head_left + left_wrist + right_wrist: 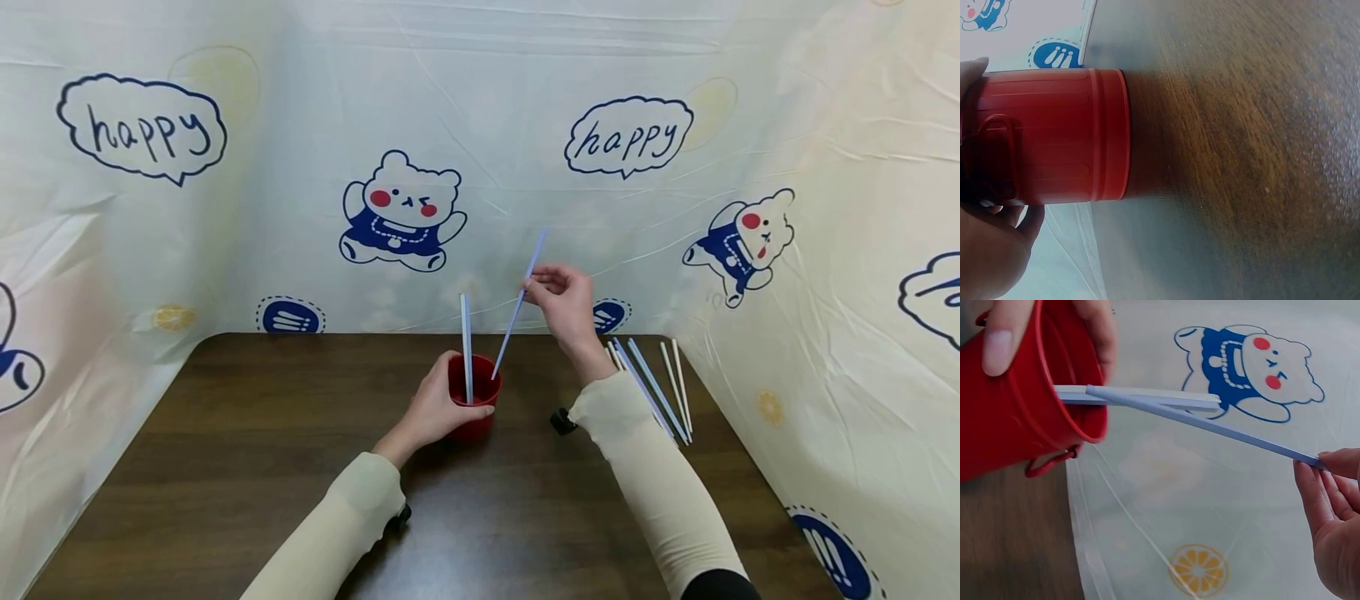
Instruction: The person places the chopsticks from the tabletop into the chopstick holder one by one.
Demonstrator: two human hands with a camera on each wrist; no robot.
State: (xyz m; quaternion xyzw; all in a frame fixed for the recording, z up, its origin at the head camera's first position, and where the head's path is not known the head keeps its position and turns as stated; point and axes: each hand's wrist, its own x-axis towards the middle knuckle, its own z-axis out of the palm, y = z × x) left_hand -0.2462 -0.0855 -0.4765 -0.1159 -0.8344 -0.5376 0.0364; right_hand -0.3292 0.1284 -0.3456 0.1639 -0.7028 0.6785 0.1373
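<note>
In the head view, my left hand (431,412) grips a small red bucket (471,427) by its rim, thumb in front. A wire handle (1047,464) shows on the bucket's side in the right wrist view. White and light-blue sticks (467,333) stand inside it, leaning on one another. My right hand (566,307) pinches another thin light-blue stick (517,310) between thumb and fingers. This stick slants down to the left, its lower end at the bucket's mouth. In the left wrist view, the bucket's base (1112,134) is at the brown table.
More blue sticks (658,390) and white sticks (677,392) lie on the table (247,467) at the right, partly behind the right sleeve. A printed cloth (510,100) with bears and lettering hangs along the back and sides.
</note>
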